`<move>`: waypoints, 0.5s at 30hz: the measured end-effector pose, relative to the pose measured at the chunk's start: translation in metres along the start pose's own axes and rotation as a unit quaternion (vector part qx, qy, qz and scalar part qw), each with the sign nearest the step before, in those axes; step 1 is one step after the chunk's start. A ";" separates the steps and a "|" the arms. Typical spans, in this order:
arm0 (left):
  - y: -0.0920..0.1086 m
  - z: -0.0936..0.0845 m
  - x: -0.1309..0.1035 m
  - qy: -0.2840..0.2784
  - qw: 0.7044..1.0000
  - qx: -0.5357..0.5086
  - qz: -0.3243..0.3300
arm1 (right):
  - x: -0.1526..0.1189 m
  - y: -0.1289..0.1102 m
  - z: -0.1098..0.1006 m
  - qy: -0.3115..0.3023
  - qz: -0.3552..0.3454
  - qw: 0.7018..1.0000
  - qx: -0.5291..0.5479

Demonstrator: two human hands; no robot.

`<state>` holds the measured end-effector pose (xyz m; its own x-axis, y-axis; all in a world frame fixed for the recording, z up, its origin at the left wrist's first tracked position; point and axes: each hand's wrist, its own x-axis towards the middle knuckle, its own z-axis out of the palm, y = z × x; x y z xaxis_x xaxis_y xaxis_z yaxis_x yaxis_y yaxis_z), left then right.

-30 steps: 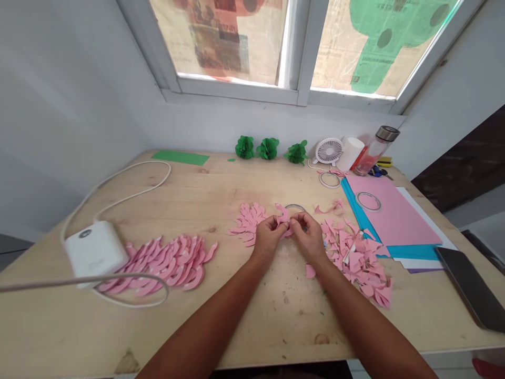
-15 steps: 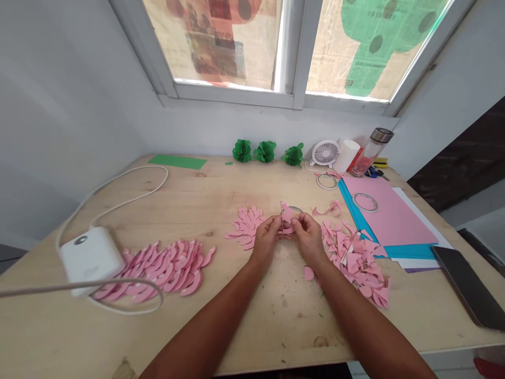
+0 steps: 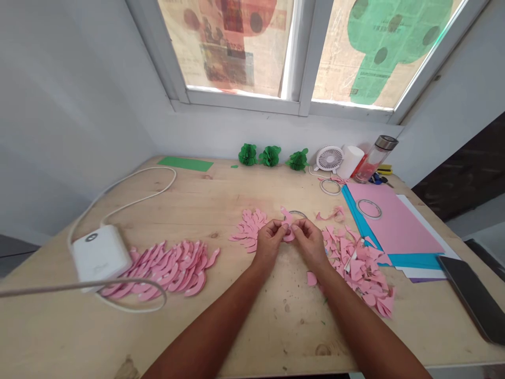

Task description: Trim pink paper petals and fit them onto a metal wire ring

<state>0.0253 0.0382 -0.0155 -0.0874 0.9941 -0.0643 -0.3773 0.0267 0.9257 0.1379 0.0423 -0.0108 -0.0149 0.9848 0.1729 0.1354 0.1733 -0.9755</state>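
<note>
Between the fingertips of both hands is a small curved pink paper piece [image 3: 289, 237], held just above the wooden table. My left hand [image 3: 271, 239] pinches its left side; my right hand [image 3: 310, 239] pinches the right, and the fingers partly cover it. A ring of tape [image 3: 299, 214] lies right behind the hands, half hidden. Left of my left hand is a cluster of small pink paper cutouts [image 3: 249, 229]. Beside my right hand spreads a heap of pink paper scraps [image 3: 365, 268].
A row of curved pink strips [image 3: 177, 268] lies at left by a white power bank [image 3: 100, 255] with a cable. Green paper balls [image 3: 270, 156], a fan [image 3: 330, 158] and a glass bottle [image 3: 374, 160] stand at the back. Coloured sheets [image 3: 406, 226] and a phone [image 3: 475, 297] lie right.
The view has shifted slightly, so everything sits a little lower and to the right. Both hands have drawn closer together on the pink paper piece, which has turned between the fingers.
</note>
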 end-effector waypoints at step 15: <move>0.002 0.001 -0.001 0.043 0.999 -0.027 0.004 | 0.015 0.003 -0.026 0.193 -0.030 0.977 -0.086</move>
<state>0.0252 0.0369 -0.0135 -0.1696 0.9813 -0.0907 -0.4250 0.0102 0.9051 0.1636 0.0570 -0.0079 0.3426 0.8901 0.3005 0.3117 0.1941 -0.9301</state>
